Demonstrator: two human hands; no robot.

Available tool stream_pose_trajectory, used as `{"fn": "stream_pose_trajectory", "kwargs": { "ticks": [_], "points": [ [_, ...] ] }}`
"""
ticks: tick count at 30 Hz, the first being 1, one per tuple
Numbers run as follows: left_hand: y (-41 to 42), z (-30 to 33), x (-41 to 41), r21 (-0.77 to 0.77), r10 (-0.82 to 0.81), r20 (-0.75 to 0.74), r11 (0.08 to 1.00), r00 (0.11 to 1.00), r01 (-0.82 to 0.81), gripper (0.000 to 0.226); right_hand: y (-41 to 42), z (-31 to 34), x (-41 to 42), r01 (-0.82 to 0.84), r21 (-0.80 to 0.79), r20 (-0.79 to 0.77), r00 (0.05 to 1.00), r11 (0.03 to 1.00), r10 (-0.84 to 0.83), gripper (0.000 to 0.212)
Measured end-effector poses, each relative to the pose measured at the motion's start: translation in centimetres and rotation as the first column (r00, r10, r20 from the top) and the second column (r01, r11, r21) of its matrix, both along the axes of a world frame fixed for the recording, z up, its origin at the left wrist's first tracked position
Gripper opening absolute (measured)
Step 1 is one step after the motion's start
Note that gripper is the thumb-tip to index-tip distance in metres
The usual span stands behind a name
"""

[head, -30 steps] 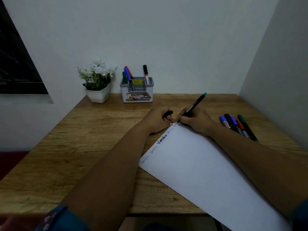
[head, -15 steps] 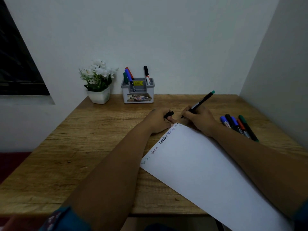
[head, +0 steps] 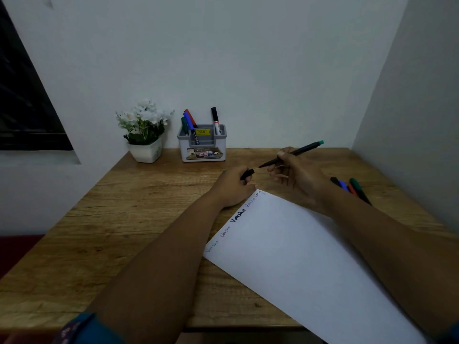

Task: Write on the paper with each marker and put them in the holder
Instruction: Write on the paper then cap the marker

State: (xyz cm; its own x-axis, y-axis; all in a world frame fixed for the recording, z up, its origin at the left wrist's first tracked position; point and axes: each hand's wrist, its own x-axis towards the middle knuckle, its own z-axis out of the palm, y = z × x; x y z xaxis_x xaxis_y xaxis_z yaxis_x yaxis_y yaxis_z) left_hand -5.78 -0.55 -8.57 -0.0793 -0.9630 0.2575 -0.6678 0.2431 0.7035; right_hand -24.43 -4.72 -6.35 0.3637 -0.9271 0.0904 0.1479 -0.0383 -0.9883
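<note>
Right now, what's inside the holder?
The holder has four markers standing in it: green, blue and red on its left side, a black-capped one on its right. Its walls hide their lower ends.

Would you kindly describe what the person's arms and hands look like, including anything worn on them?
Both forearms are bare from the wrists up to near the elbows. The left hand and right hand wear no gloves; I can make out no rings, watch or bracelets. At the bottom edge the left arm carries a blue sleeve with a small pale pattern. A sliver of blue sleeve shows on the right arm.
</note>
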Motion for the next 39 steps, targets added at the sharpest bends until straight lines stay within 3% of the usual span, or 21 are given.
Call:
{"fn": "stream_pose_trajectory", "kwargs": {
  "ticks": [3,6,8,15,20,23,25,28,30,31,33,35,37,39],
  "points": [
    [0.1,0.2,-0.1,-0.012,-0.013,0.005,1.000,1.000,0.013,0.029,0.2,-0.3,0.3,-0.014,-0.034,-0.071,0.997,0.999,0.011,0.022],
    [0.3,0.2,-0.1,-0.023,-0.032,0.048,0.999,0.998,0.033,0.022,1.3,-0.4,0.6,-0.074,-0.129,-0.132,0.990,0.989,0.057,0.005],
    [0.5,0.2,-0.4,-0.035,-0.059,0.053,0.997,0.997,0.061,0.009,2.0,-0.4,0.8,-0.118,-0.223,-0.156,0.984,0.968,0.085,0.007],
    [1.4,1.4,-1.4,-0.176,0.073,-0.006,0.982,0.997,-0.073,0.013,3.0,0.4,1.0,-0.087,-0.305,-0.114,0.992,0.948,0.055,0.024],
    [2.8,2.5,-1.3,-0.241,0.037,0.088,0.970,0.995,-0.015,0.028,3.5,0.7,1.2,-0.084,-0.249,-0.095,0.994,0.965,0.062,0.026],
    [2.6,3.4,-0.7,-0.120,0.008,0.090,0.993,0.996,0.002,0.034,2.6,1.2,1.9,-0.089,-0.168,-0.131,0.989,0.982,0.067,0.031],
    [2.2,4.2,0.2,-0.011,-0.027,-0.041,1.000,0.999,0.027,0.029,1.8,2.1,2.7,-0.071,-0.065,-0.111,0.992,0.995,0.063,0.037],
    [2.1,4.6,2.7,0.038,-0.051,-0.143,0.998,0.988,0.057,0.015,0.7,3.4,3.9,0.157,-0.013,-0.028,0.987,0.987,-0.158,0.068],
    [2.3,4.5,4.7,0.024,-0.001,-0.130,1.000,0.992,0.004,0.016,0.3,4.0,4.6,0.303,-0.273,-0.235,0.899,0.913,-0.369,0.086],
    [2.4,4.5,5.5,0.007,0.035,-0.141,0.999,0.989,-0.034,0.015,0.2,4.1,5.0,0.264,-0.449,-0.374,0.812,0.853,-0.448,0.083],
    [2.4,4.5,6.8,-0.039,0.088,-0.189,0.995,0.978,-0.097,0.013,0.2,4.2,6.1,-0.043,-0.712,-0.594,0.568,0.701,-0.569,0.056],
    [2.4,4.6,7.8,-0.076,0.103,-0.253,0.989,0.962,-0.126,0.013,0.4,3.9,7.7,-0.371,-0.735,-0.678,0.423,0.568,-0.601,0.035],
    [2.3,4.6,8.6,-0.095,0.114,-0.301,0.984,0.947,-0.149,0.012,0.8,3.3,9.6,-0.489,-0.708,-0.706,0.464,0.509,-0.535,0.029],
    [2.2,4.5,9.3,-0.109,0.119,-0.348,0.980,0.930,-0.166,0.013,1.1,3.2,11.1,-0.477,-0.719,-0.694,0.539,0.506,-0.478,0.024]
  ]
}}
